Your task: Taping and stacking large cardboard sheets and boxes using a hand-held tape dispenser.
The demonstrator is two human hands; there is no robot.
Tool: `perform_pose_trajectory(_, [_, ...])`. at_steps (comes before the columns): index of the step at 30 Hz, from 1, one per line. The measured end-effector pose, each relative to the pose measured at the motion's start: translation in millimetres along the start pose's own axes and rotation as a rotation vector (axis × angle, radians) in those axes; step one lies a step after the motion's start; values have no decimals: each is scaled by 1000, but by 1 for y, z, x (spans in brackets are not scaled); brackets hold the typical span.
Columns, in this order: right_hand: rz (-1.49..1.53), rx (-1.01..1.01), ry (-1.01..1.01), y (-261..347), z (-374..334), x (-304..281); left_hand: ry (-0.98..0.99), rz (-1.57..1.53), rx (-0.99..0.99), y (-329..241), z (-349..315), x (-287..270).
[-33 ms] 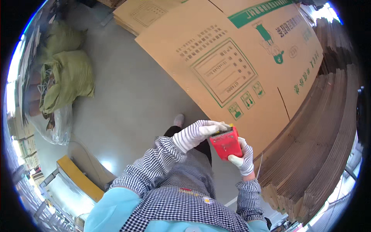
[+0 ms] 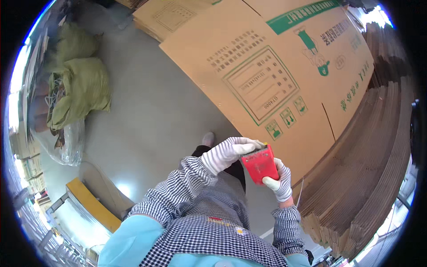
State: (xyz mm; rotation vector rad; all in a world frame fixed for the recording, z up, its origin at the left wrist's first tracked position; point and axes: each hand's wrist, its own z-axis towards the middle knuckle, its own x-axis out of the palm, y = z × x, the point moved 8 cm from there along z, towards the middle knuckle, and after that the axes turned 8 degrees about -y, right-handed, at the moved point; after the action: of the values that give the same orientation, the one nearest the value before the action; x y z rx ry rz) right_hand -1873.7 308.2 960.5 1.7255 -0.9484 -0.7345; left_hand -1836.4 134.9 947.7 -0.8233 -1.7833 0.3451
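Observation:
A red handheld tape dispenser with a toothed metal edge is held in front of my waist. My right hand, in a white glove, grips its right side, with the thumb across the lower corner. Gloved in white with grey stripes, my left hand reaches over from the left. Its fingers are closed and pressed against the toothed edge; their tips are partly hidden, and whether they pinch a tape end I cannot tell. A small yellow bit shows at the dispenser's top corner.
A large flat cardboard sheet with green and dark print lies ahead. Stacked folded cardboard stands at the right. On the left are green woven sacks and a clear plastic bag. A yellow-edged machine stands lower left on the grey floor.
The view has shifted slightly. Both hands keep their places on the tape dispenser.

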Motion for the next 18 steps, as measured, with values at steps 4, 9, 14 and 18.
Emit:
perform_pose_trajectory(4, [-121,123,48,-11,17,25,-411,-103,-166,8,6,-47])
perform_pose_trajectory(9, [-468,133,66,4,58,44,-998,474,317,-67,20,-154])
perform_pose_trajectory(14, [-1006,156,139,-6,98,89,-1315,1367,765,-150,-7,-199])
perform_pose_trajectory(18, [-1126,261,108,-25,105,80,-1396,1711,508,-132,21,-183])
